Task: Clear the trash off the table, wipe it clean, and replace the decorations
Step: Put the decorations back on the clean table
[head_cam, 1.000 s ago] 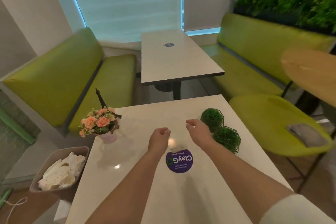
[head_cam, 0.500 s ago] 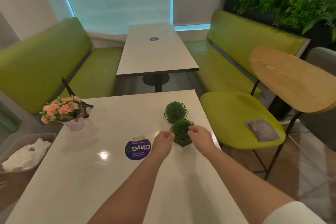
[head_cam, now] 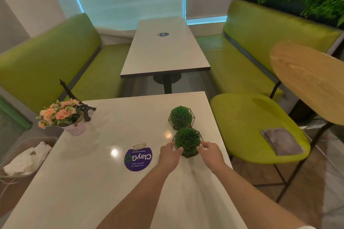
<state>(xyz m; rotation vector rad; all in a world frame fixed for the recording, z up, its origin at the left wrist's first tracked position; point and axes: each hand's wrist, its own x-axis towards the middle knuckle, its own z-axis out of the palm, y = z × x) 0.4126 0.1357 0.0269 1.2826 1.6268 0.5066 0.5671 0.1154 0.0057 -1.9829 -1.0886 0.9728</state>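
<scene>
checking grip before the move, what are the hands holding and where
Both hands, left and right, hold the nearer green ball by its wire cage's opposite sides.

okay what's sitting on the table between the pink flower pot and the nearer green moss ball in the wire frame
In the head view, between the pink pot of peach flowers and the nearer green moss ball in its wire frame lies bare white tabletop; the round purple ClayGo sticker sits just nearer the camera.

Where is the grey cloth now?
In the head view, the grey cloth lies on the green chair, right of the table.
</scene>
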